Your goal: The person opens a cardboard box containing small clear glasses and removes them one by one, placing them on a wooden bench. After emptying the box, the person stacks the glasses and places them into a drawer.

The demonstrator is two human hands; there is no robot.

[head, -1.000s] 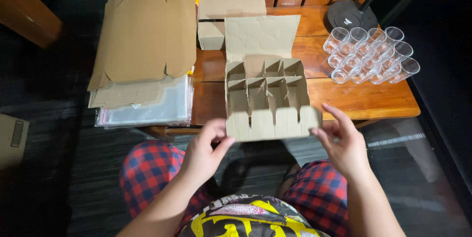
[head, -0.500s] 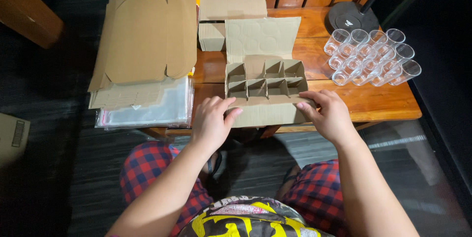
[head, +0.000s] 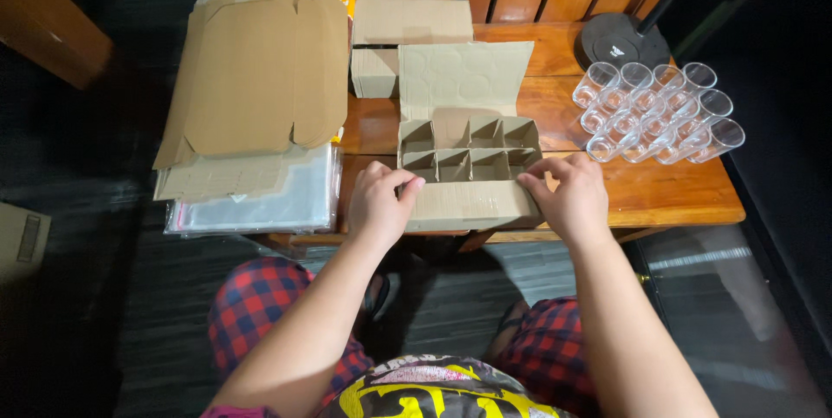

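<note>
An open brown cardboard box (head: 472, 201) with a divider grid (head: 468, 148) inside sits at the front edge of the wooden table (head: 667, 188). Its lid flap (head: 464, 78) stands open toward the back. My left hand (head: 381, 203) grips the box's front left corner, fingers at the rim. My right hand (head: 568, 197) holds the front right corner, fingertips on the top edge. Both hands press on the front wall.
A stack of flat cardboard blanks (head: 256, 80) lies on clear plastic bags (head: 269, 201) at the left. Several clear plastic cups (head: 654, 110) lie on their sides at the right. A closed box (head: 412, 24) and a black round stand base (head: 620, 37) sit behind.
The box was tilted up off the table edge toward me; now it lies flat on the table and both hands have moved forward onto its front corners.
</note>
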